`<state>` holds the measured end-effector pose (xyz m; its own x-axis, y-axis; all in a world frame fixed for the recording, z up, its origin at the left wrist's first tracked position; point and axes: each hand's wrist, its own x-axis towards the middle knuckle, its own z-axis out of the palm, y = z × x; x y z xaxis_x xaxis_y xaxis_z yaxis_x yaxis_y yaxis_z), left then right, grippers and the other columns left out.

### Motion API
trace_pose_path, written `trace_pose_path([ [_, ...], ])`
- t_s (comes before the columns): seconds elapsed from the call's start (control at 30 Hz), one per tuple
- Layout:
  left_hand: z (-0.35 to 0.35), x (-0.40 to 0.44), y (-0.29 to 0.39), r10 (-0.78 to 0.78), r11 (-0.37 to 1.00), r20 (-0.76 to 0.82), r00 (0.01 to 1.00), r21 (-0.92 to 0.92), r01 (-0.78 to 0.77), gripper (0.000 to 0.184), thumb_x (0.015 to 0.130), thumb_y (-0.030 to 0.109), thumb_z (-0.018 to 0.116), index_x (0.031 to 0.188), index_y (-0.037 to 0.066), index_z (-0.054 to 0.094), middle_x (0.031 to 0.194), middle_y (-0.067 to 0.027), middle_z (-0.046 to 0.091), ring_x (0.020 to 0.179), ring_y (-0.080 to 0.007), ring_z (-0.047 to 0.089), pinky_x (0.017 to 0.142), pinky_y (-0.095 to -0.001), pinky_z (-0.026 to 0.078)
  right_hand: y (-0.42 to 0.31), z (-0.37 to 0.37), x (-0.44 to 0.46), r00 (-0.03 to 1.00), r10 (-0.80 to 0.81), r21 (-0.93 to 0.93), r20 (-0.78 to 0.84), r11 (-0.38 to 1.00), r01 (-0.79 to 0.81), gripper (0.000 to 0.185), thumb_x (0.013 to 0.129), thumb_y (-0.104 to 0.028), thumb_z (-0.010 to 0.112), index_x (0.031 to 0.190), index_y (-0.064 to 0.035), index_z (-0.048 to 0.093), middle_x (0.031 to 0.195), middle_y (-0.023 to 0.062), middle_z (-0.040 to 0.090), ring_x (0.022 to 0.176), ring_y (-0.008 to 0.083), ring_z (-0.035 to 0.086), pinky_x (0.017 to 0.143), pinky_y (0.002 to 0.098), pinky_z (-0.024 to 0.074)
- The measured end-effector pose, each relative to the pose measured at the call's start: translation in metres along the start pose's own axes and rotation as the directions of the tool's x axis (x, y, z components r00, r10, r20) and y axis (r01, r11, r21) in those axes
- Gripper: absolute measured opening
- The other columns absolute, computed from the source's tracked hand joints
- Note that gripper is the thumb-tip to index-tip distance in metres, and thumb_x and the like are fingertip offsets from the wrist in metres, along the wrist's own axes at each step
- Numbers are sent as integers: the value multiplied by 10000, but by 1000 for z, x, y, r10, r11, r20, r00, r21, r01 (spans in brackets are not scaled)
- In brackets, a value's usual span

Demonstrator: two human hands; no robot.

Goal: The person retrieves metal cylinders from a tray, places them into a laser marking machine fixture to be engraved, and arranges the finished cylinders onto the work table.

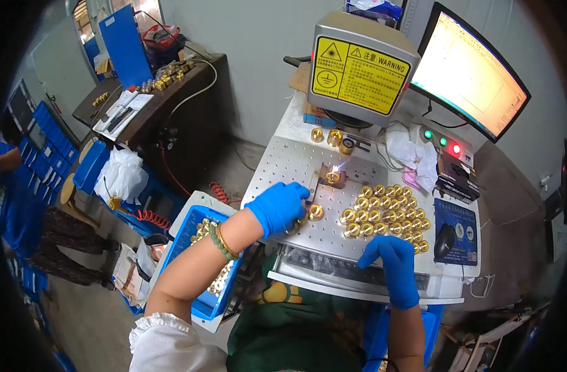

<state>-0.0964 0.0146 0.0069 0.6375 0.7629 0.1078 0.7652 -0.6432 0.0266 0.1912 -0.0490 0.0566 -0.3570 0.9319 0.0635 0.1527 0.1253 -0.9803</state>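
Observation:
My left hand (pixel 277 209), in a blue glove, is over the left part of the perforated metal plate (pixel 274 164), its fingers curled inward. Close to its fingertips sits a brass ring-shaped fitting (pixel 316 212); another brass edge shows partly below the hand. Whatever the curled fingers hold is hidden. A brass fitting (pixel 333 177) stands in a small fixture under the marking machine's head, with a bright spot on it. My right hand (pixel 393 268), also gloved, hovers by the plate's front edge, fingers bent together, nothing visible in them. Beside it stand rows of brass fittings (pixel 392 216).
The laser marking head (pixel 363 68) with a warning label overhangs the plate. Several fittings (pixel 335 137) stand at the back. A monitor (pixel 472 71), mouse (pixel 444 240) and indicator box (pixel 441 141) are right. A blue bin (pixel 183 251) of parts is left; a person (pixel 32 217) stands beyond.

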Motion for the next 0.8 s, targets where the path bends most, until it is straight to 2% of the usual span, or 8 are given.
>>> trace_pose_path([
  [0.1,3,1,14,186,967,-161,969,-143,-210,152,655,149,662,792,86,684,1053,-84,608,959,-289,577,751,-400,501,1,-1,-3,997,63,30,-34,998,-62,312,914,-86,415,699,28,610,656,97,631,602,159,609,615,283,495],
  [0.2,-6,5,19,246,968,-39,969,-49,-248,145,661,152,655,789,89,681,1067,-72,611,982,-276,571,785,-396,485,2,3,-6,991,127,58,-35,991,-125,318,922,-91,411,707,30,611,664,104,630,599,161,607,607,284,496],
  [0.4,-5,11,19,90,996,142,986,-27,-87,175,662,262,681,732,102,679,973,-47,620,949,-277,557,779,-397,471,-5,18,-14,978,204,100,-40,975,-199,281,886,-108,455,719,42,624,675,112,633,617,180,611,605,284,494],
  [0.47,-11,-12,20,128,989,15,992,-81,-127,187,641,266,704,719,98,679,1003,-52,628,947,-278,565,772,-407,474,-7,24,-15,964,266,159,-18,953,-260,237,827,-57,454,727,55,637,683,119,642,635,186,609,611,286,491],
  [0.53,-19,-60,22,22,967,-55,998,-254,-36,229,640,257,737,779,79,700,1068,-79,630,992,-284,563,810,-410,474,0,23,-9,958,-259,116,126,963,245,221,761,-66,457,686,47,631,655,136,624,610,210,571,580,299,461],
  [0.6,-22,-119,22,-180,905,-268,947,-422,52,275,653,234,758,860,58,715,1103,-110,629,1010,-292,568,850,-415,471,4,28,-6,960,-244,135,138,965,226,220,748,-75,460,669,41,630,644,136,618,605,211,557,570,302,447],
  [0.67,-2,-182,14,-329,833,-308,893,-539,121,297,676,216,763,915,47,715,1075,-128,635,980,-303,580,872,-426,466,11,31,-6,964,-225,141,144,969,205,219,736,-83,464,652,36,628,633,135,611,599,213,542,560,305,433],
  [0.8,57,-299,21,-743,647,-52,668,-315,695,260,628,260,773,812,81,733,993,-121,658,930,-305,614,818,-406,494,16,44,-4,991,14,1,133,1000,-14,233,736,-75,452,632,38,628,644,127,614,604,197,546,574,293,432],
])
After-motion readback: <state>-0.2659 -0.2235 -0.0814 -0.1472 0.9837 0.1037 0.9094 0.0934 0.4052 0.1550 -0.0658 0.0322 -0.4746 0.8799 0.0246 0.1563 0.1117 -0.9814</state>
